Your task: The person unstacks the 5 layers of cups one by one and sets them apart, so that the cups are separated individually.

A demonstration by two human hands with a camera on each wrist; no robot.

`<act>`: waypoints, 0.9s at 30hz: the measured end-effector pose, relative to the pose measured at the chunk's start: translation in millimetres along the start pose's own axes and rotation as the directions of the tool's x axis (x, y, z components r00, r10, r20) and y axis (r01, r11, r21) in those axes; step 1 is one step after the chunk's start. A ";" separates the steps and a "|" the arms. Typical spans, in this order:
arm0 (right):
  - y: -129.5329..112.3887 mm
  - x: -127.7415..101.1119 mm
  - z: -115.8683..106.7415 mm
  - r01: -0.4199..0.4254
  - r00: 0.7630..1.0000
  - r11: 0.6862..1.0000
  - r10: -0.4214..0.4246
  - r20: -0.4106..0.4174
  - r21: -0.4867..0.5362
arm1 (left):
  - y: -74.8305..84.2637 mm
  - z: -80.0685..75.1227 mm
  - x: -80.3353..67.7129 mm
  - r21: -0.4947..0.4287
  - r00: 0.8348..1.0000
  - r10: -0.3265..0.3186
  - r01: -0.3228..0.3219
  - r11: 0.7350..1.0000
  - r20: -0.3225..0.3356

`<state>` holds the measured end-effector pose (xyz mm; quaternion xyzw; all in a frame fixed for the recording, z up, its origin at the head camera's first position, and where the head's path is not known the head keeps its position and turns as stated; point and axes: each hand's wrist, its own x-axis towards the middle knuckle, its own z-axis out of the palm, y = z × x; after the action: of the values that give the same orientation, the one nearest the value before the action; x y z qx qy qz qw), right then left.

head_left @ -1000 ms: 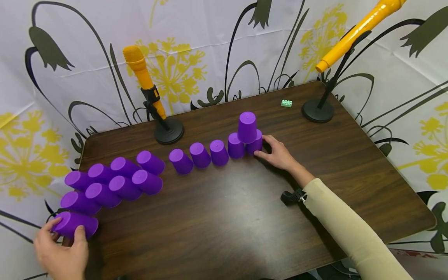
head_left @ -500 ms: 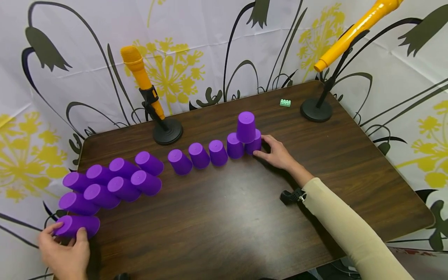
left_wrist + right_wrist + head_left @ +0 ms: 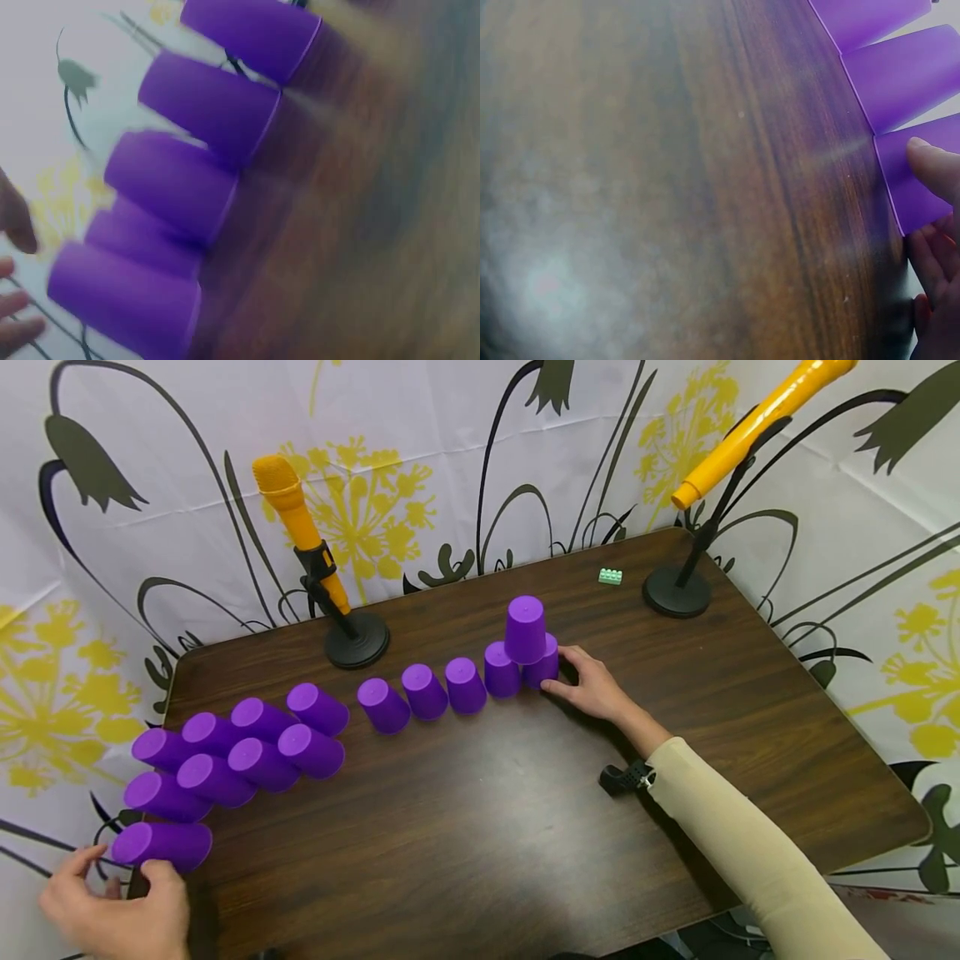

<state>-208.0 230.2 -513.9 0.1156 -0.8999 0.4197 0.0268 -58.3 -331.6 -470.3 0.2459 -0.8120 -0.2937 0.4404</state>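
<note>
My right hand point(image 3: 592, 687) grips the purple plastic cup point(image 3: 544, 672) at the right end of a row of upside-down cups. In the right wrist view its thumb point(image 3: 936, 169) lies on that cup's side. One more cup point(image 3: 525, 631) sits on top, bridging the two rightmost ones. At the table's left edge, my left hand point(image 3: 120, 902) is just off the nearest cup point(image 3: 165, 846), thumb and fingers spread apart. Its fingers point(image 3: 16, 330) show beside that cup in the left wrist view. Behind it stand several more upside-down cups point(image 3: 213, 781) in two close lines.
A yellow microphone point(image 3: 291, 510) on a black stand point(image 3: 357, 640) is at the back left, with a second yellow microphone point(image 3: 750, 439) on its stand point(image 3: 677, 594) at the back right. A small green toy brick point(image 3: 611, 577) lies near the back edge. Patterned cloth hangs behind the wooden table point(image 3: 480, 827).
My left hand has let go of the nearest left cup and drawn back down and left. My right hand keeps its grip. The view shifts slightly.
</note>
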 end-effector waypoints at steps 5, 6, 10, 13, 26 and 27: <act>-0.9 0.6 -0.9 -0.007 1.000 1.000 0.007 -0.001 -0.003 | 48.2 10.5 -0.4 -0.097 0.931 0.301 -0.326 0.940 -0.207; -0.9 0.6 -0.9 -0.008 1.000 1.000 0.008 0.000 -0.003 | 61.5 14.0 -2.4 -0.133 0.914 0.335 -0.370 0.919 -0.229; -1.6 0.5 -0.5 -0.009 1.000 1.000 0.009 0.006 0.001 | 116.9 30.9 -18.9 -0.316 0.887 0.398 -0.457 0.831 -0.235; -2.5 0.0 -0.7 -0.011 1.000 1.000 0.011 0.005 0.004 | 151.5 46.1 -34.6 -0.436 0.867 0.461 -0.494 0.752 -0.187; -0.7 -2.5 1.1 0.000 1.000 1.000 0.000 -0.008 0.004 | 246.7 121.8 -122.1 -0.599 0.375 0.779 -0.498 0.627 0.503; -0.7 -2.3 1.3 -0.001 1.000 1.000 0.001 -0.006 0.004 | 253.2 127.7 -124.8 -0.595 0.363 0.770 -0.490 0.637 0.525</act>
<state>-205.6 229.2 -514.5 0.1138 -0.8989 0.4221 0.0292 -142.4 -37.3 -422.0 -0.3134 -0.8809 -0.3051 0.1810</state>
